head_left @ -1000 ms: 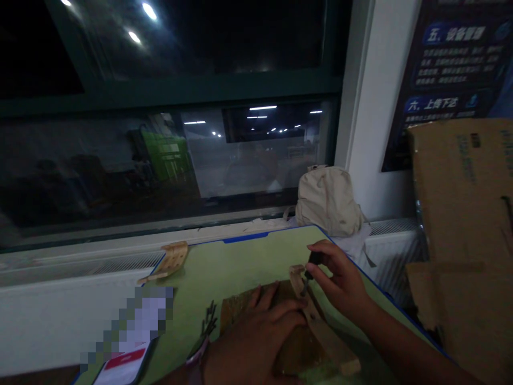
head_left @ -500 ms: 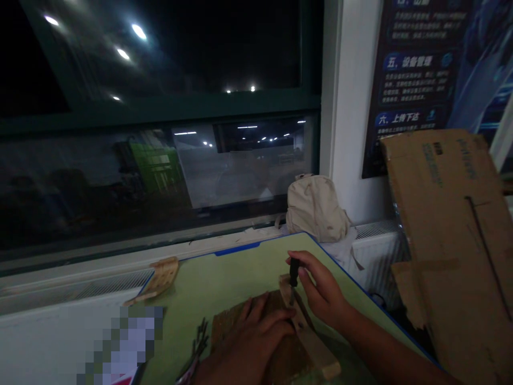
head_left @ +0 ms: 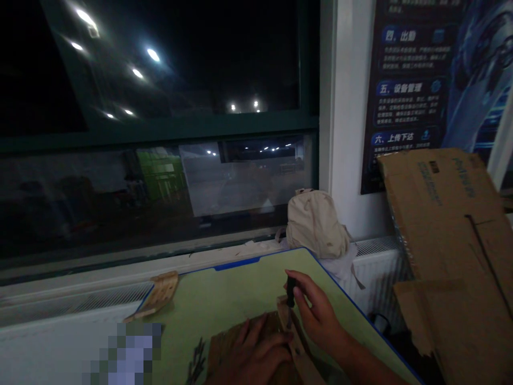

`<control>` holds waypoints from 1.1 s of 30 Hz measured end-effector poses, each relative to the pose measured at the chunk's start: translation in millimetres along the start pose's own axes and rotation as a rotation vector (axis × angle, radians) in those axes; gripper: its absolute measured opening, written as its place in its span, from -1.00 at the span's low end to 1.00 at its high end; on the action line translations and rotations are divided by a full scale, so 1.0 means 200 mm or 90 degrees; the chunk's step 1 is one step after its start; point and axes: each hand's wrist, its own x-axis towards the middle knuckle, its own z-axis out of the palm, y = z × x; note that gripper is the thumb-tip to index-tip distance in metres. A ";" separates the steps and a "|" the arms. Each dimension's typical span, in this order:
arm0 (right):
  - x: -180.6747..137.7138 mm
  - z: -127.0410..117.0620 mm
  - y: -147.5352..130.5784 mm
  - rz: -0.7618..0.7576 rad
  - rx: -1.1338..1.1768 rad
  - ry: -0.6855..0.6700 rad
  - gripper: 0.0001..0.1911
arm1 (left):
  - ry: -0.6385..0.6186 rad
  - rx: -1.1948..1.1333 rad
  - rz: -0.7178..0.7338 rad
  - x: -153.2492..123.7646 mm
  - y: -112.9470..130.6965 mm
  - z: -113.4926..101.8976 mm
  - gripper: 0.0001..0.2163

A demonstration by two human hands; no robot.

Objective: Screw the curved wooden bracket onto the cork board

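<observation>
A screwdriver [head_left: 290, 291] with a black handle stands nearly upright in my right hand [head_left: 320, 318], whose fingers are closed round the handle. Its shaft points down onto a narrow wooden strip [head_left: 303, 362] with dark holes in it. My left hand [head_left: 254, 353] lies flat, fingers spread, over a brown board [head_left: 222, 342], and its fingertips touch the strip near the screwdriver's tip. Whether a screw sits under the tip is too small to tell. The lower part of the strip runs out of view.
Several dark, thin pieces like screws [head_left: 196, 359] lie left of the board on the green tabletop [head_left: 232, 294]. A curved wooden piece [head_left: 162, 291] rests at the table's left corner. Beyond the table are a beige backpack [head_left: 316, 224], a radiator [head_left: 379, 267] and large cardboard [head_left: 444, 224].
The view has tilted up, so the table and both hands appear lower. My right hand keeps the screwdriver on the strip, and my left hand stays on the board.
</observation>
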 end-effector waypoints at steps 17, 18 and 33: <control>0.01 -0.02 -0.02 0.084 0.132 0.069 -0.74 | 0.082 0.046 -0.005 0.04 -0.11 0.13 -0.63; 0.01 -0.02 -0.01 0.052 0.101 0.091 -0.73 | 0.087 0.050 -0.013 0.04 -0.11 0.13 -0.61; 0.07 -0.09 -0.11 -0.124 -0.062 0.020 -0.80 | 0.056 0.025 0.025 -0.02 0.06 -0.04 -0.66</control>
